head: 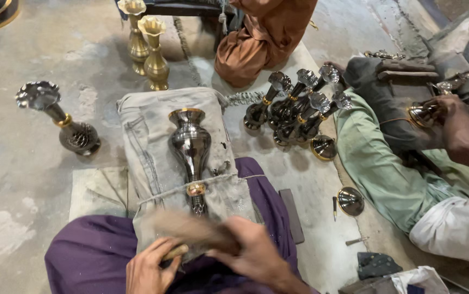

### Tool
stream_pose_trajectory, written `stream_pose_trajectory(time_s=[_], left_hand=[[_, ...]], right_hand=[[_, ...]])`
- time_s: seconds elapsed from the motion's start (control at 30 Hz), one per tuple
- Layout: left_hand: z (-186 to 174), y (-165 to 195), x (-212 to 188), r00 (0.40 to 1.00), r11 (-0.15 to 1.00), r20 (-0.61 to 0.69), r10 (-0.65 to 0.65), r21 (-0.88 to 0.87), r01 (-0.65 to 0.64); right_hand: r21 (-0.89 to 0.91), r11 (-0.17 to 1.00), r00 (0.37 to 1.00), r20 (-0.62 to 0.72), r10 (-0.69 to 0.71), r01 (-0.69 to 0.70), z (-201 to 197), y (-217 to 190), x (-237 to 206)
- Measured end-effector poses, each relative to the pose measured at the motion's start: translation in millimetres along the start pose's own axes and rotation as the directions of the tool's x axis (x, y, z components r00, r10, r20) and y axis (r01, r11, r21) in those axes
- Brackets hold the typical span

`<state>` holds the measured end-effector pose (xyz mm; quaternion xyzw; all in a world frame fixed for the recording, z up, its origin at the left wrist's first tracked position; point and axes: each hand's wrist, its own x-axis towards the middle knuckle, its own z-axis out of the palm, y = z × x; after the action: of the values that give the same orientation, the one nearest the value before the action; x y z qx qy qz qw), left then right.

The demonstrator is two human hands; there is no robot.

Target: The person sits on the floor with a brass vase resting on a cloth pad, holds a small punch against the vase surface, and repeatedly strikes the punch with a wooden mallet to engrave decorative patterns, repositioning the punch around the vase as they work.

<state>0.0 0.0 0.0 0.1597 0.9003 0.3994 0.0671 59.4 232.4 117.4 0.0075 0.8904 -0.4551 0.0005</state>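
Observation:
A dark polished metal vase (190,146) with a gold rim and gold collar lies on a grey cloth pad (147,136) across my lap. Its flared top is hidden behind a blurred, moving brush (191,228). My left hand (150,268) is closed around the brush's wooden handle at the bottom of the view. My right hand (253,253) presses on the brush head just below the vase's collar.
A finished dark vase (60,117) stands at the left, two brass vases (147,46) at the back. Several dark vases (297,103) lie piled to the right, with two loose metal bases (350,200). A co-worker's hand (463,133) holds another vase at the far right.

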Motion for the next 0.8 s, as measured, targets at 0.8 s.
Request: stream_pose_trajectory(time_s=[0.8], left_hand=[[20,49,3,0.96,0.872,-0.11,-0.258,-0.453,0.183]], right_hand=[[0.217,0.971,0.965,-0.257,-0.045,0.103,0,7,30]])
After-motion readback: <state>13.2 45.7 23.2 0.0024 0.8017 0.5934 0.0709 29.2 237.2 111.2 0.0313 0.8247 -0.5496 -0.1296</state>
